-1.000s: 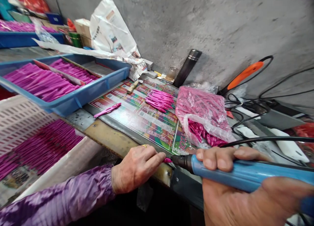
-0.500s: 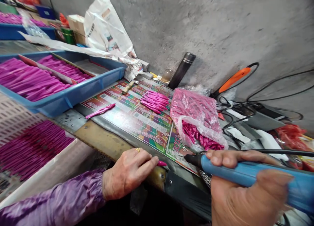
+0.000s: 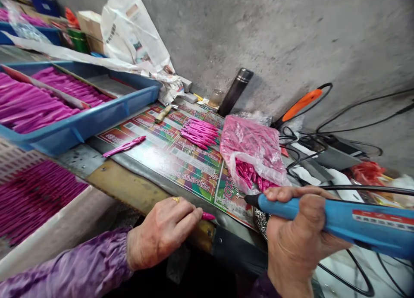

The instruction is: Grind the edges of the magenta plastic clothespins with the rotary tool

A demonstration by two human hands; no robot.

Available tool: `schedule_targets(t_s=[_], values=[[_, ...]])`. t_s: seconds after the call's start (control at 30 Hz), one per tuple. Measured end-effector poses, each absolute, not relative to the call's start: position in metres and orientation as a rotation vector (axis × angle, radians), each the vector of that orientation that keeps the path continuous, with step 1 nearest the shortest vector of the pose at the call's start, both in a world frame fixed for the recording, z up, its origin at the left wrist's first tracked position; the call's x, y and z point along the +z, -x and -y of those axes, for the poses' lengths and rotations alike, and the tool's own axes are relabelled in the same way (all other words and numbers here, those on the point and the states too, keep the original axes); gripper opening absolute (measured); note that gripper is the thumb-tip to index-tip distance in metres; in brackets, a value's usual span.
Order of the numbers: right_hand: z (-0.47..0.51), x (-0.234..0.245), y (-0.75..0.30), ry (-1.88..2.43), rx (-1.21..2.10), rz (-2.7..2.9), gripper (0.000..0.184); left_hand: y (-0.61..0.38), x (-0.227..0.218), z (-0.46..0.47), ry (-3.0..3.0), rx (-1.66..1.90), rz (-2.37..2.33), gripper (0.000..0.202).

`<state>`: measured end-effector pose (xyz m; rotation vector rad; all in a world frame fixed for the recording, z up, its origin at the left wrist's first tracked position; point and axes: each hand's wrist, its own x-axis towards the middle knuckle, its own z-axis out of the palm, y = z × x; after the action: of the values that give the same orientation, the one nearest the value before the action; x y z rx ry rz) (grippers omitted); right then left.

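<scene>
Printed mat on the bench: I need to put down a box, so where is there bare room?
The printed mat is open between the lone pink piece, the pink pile and the left hand. It is crowded right of the plastic bag, among black cables.

Head-worn view, facing forward and down across the printed bench mat (image 3: 194, 177) toward the concrete wall (image 3: 284, 43); close above the left hand (image 3: 161, 233) and right hand (image 3: 291, 242).

Purple tie-dyed sleeve (image 3: 71, 263); gold ring (image 3: 176, 199) on left hand (image 3: 161, 231).
</scene>
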<state>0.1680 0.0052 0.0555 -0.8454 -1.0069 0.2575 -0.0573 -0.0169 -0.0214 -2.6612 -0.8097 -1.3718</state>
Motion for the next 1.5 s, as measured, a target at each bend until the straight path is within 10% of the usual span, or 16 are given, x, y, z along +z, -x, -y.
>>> schedule_targets(t_s=[1.5], values=[[0.03,0.073,-0.132,0.87,0.639,0.89,0.061,0.056,-0.025,0.015,2.587,-1.413,0.806,0.018]])
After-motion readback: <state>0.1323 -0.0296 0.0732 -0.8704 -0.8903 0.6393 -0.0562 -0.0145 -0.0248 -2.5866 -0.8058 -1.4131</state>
